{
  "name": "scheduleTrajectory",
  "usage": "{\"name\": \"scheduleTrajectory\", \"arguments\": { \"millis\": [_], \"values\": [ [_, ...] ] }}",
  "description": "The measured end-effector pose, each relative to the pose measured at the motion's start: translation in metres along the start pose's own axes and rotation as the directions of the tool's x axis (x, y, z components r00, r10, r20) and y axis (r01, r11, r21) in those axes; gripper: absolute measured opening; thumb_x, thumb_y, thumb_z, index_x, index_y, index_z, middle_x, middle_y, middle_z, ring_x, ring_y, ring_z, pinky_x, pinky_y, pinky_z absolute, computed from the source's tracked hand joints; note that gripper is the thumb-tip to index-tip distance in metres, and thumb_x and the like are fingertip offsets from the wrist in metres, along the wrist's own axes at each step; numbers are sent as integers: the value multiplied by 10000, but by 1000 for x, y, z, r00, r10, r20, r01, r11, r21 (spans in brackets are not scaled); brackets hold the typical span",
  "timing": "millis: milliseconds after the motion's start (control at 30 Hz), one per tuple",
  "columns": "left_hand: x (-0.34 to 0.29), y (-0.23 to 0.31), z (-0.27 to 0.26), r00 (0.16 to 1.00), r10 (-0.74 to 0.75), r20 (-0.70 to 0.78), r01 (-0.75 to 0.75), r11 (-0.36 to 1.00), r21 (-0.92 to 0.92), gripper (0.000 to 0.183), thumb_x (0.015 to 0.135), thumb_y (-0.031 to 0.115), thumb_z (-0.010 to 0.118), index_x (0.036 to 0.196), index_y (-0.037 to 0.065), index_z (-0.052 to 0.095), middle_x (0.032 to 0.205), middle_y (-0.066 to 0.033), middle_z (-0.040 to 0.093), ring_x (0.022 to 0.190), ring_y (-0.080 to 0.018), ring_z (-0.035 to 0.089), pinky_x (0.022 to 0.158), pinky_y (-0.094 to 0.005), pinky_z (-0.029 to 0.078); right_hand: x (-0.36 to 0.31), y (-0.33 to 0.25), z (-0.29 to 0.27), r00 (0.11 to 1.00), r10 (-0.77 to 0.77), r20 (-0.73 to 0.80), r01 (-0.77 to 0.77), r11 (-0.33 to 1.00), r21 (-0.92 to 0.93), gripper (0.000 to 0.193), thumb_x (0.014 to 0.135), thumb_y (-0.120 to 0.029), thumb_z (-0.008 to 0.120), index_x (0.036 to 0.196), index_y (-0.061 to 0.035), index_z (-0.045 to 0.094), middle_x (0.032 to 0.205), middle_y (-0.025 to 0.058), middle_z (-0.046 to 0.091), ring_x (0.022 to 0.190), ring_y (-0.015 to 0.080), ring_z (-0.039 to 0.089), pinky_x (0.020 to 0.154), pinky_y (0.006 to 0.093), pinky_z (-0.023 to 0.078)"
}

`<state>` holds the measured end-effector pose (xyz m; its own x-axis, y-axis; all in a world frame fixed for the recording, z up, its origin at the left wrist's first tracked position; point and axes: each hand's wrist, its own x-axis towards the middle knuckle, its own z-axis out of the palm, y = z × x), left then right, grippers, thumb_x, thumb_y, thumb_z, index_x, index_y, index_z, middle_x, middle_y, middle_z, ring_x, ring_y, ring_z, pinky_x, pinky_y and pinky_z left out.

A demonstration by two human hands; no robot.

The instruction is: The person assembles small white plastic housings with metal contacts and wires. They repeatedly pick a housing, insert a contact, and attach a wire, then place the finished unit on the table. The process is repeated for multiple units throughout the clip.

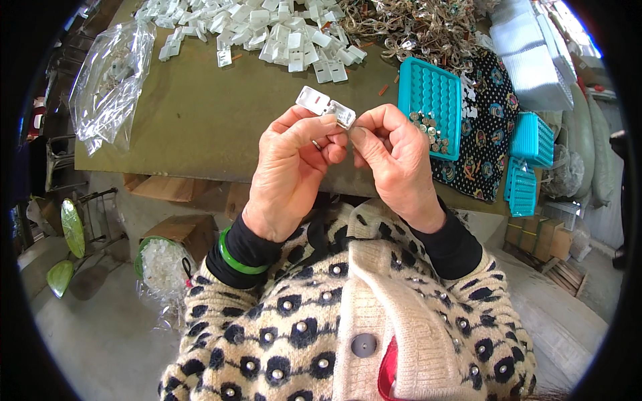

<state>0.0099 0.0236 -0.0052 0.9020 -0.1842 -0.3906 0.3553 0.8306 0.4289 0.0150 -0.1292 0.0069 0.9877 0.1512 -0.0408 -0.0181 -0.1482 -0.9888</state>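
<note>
Above the table's near edge, my left hand (294, 160) pinches an open white hinged plastic case (313, 100) between thumb and fingers. The case's two halves lie spread apart, and small parts show inside the half nearer my right hand. My right hand (394, 157) has its thumb and index finger pressed together at that end of the case. What they hold there, if anything, is too small to make out. Just beyond my right hand stands a turquoise tray (431, 87) with rows of round hollows. Several small round metallic pieces (431, 128) lie in its near end.
White plastic cases (287, 37) are heaped at the table's far side, beside a tangle of clear wires (414, 27). A clear plastic bag (110, 87) lies at left. Patterned cloth (488, 127), more turquoise trays (531, 140) and stacked white sheets (531, 60) are at right.
</note>
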Motion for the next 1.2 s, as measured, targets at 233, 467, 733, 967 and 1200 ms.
{"name": "scheduleTrajectory", "arguments": {
  "millis": [233,467,733,967,1200],
  "values": [
    [0,-6,4,980,197,-9,-194,969,153,230,823,-9,699,1040,3,624,870,-82,679,700,-117,615,620,-244,486,-2,4,-2,993,-114,-31,111,990,-87,100,899,-17,658,873,-2,563,714,40,603,585,72,542,519,241,437],
    [3,-29,8,621,745,244,-606,259,752,237,772,-59,718,983,12,636,880,-51,663,676,-78,585,566,-212,455,3,14,-1,750,-661,-11,552,635,-540,195,733,66,685,828,-40,552,730,88,539,566,256,530,509,344,403],
    [1,-21,3,930,368,-8,-349,888,298,284,818,-60,669,1090,-13,603,901,-71,669,725,-146,617,694,-241,499,3,21,-7,759,-651,9,542,624,-563,127,811,62,643,867,-9,553,751,101,562,560,209,553,496,315,444],
    [3,-15,-3,995,82,54,-86,992,87,232,883,27,611,1114,30,594,934,-86,675,826,-156,609,744,-288,488,2,17,-1,769,-638,-40,545,687,-480,173,802,70,653,864,-33,527,709,94,536,565,271,557,496,367,441],
    [2,-15,5,981,190,41,-194,968,160,294,894,13,610,1186,26,576,965,-126,692,813,-169,651,682,-279,513,-6,6,-3,996,-84,-36,85,995,43,88,937,-25,605,880,2,544,654,-1,584,540,46,494,483,239,406]
  ]
}}
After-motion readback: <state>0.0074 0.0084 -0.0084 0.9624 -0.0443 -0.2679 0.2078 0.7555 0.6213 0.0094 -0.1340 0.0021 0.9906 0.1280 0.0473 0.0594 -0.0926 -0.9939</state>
